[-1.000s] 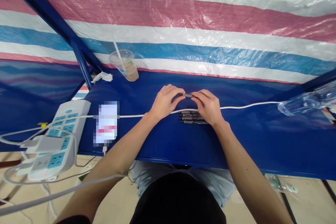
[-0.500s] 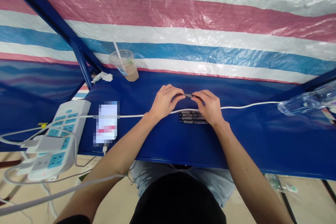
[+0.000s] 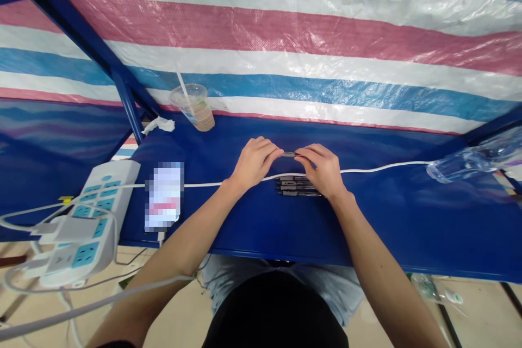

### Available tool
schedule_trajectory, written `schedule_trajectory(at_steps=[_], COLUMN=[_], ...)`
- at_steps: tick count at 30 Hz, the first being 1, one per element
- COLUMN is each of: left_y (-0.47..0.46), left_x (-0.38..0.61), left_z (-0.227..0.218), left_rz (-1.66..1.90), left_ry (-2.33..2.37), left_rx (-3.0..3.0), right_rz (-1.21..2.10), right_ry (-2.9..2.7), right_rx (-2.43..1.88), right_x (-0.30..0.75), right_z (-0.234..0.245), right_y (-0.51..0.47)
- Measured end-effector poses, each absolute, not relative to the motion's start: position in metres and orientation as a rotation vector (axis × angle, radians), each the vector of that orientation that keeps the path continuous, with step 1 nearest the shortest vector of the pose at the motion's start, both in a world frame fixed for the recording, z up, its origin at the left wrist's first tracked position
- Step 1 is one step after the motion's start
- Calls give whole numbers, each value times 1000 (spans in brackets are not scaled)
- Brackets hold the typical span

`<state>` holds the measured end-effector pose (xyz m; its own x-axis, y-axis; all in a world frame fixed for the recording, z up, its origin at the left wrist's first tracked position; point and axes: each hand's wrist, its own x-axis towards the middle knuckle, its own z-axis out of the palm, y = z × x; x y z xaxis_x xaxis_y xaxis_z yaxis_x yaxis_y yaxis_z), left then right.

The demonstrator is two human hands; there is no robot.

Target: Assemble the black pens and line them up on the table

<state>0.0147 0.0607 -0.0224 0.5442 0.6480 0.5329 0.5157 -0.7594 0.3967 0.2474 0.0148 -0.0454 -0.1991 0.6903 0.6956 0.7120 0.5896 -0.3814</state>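
Between my two hands a dark pen [image 3: 289,154] is held level above the blue tabletop. My left hand [image 3: 256,160] pinches its left end between thumb and fingers. At the other end, the fingers of my right hand [image 3: 320,166] are closed on the same pen, and its tips are hidden in my grip. Several black pens [image 3: 294,192] lie side by side on the table just below, partly covered by my right hand. A white cable [image 3: 367,169] runs across the table, passing beneath my hands.
To the left are a lit phone [image 3: 165,198] and a white power strip [image 3: 104,190] with plugs and cables. A plastic cup [image 3: 199,114] with a straw stands at the back, near crumpled tissue [image 3: 161,124]. A clear bottle [image 3: 468,163] lies at the right.
My hands still hold the pen, its visible middle turned slightly between my fingers. The whole view has shifted a little, so things sit slightly lower.
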Motion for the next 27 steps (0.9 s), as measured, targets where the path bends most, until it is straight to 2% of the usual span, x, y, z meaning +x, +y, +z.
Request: schedule_trajectory(at_steps=[7, 17, 27], left_y=[58, 63, 64], left_x=[17, 12, 11], left_z=[-23, -26, -24], left_rz=[992, 1043, 1083], left_ry=[890, 1159, 1212], left_rx=[2598, 2563, 2480], right_rz=[-6, -79, -121], right_ry=[-1945, -1910, -1871], right_rx=[-1130, -1170, -1174], right_x=[244, 256, 262], right_z=[-41, -38, -39], right_y=[12, 15, 17])
